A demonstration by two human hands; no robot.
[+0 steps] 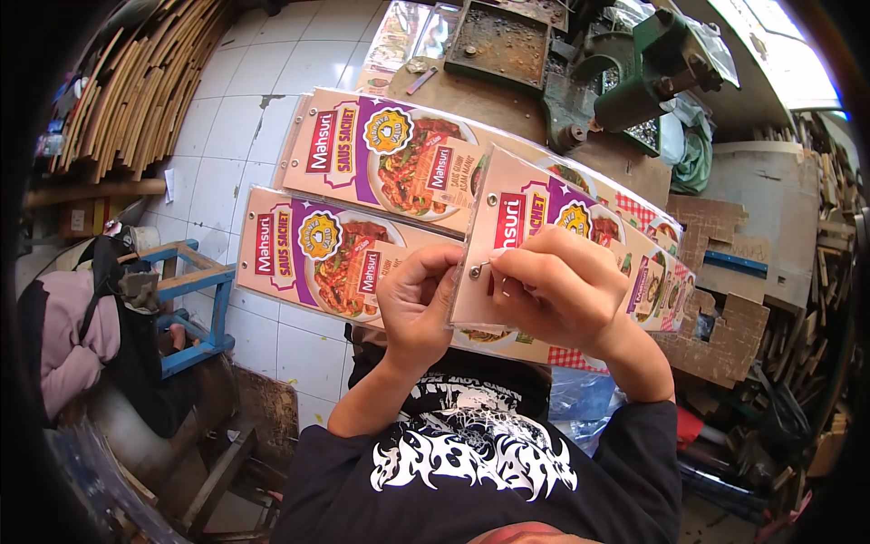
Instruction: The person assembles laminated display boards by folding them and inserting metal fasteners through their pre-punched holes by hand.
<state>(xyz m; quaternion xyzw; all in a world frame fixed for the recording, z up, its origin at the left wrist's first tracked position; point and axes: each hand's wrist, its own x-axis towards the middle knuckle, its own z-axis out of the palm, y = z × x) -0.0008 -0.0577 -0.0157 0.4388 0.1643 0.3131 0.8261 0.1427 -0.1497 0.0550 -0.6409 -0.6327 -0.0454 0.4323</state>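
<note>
My left hand (pixel 419 313) is closed on the left edge of a pinkish printed card (pixel 476 297) in clear plastic, its thumb near the edge. My right hand (pixel 562 288) lies over the same card, fingers pinched round a small thin metal piece (pixel 487 264) beside the lower eyelet (pixel 475 271). Another eyelet (pixel 492 199) shows higher on that edge. Under and left of this card are more printed cards: an upper stack (pixel 340 186) and a lower one (pixel 284 286), both with metal eyelets along their left edges.
A green metal press (pixel 625 86) and a tray of small parts (pixel 498 43) stand at the back. A blue frame (pixel 222 313) and draped clothes (pixel 82 326) are at left. Wooden strips (pixel 145 82) lean at upper left; cut boards (pixel 716 272) are at right.
</note>
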